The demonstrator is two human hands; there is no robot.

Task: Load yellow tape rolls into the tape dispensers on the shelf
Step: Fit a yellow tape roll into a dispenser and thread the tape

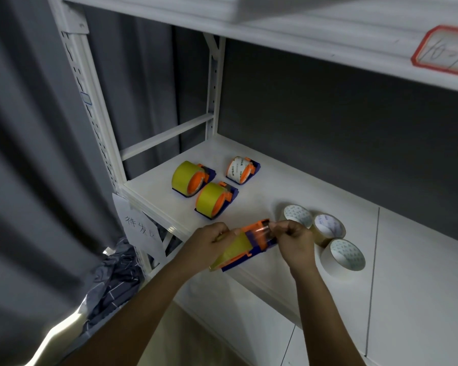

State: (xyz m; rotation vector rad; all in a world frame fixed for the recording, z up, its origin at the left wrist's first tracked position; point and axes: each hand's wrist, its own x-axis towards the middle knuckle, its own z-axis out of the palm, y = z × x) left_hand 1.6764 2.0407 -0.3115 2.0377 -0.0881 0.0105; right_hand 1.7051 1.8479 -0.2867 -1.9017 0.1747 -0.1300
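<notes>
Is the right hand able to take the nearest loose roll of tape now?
Probably not at once. The right hand pinches the dispenser that the left hand also holds, so its fingers are busy. The nearest loose roll lies just beside it on the shelf, with nothing between.

This looks like a stockroom or packing area. White slotted-steel racking [90, 107] carries plain white shelves [315, 207], the upper shelf edge bears a red-bordered label [444, 50] with a handwritten number, and a handwritten paper sign [139, 225] hangs from the lower shelf's corner. Tape dispensers [193, 180] and spare tape rolls [344, 256] sit on the shelf, with grey curtains [24, 154] beside the rack.
</notes>
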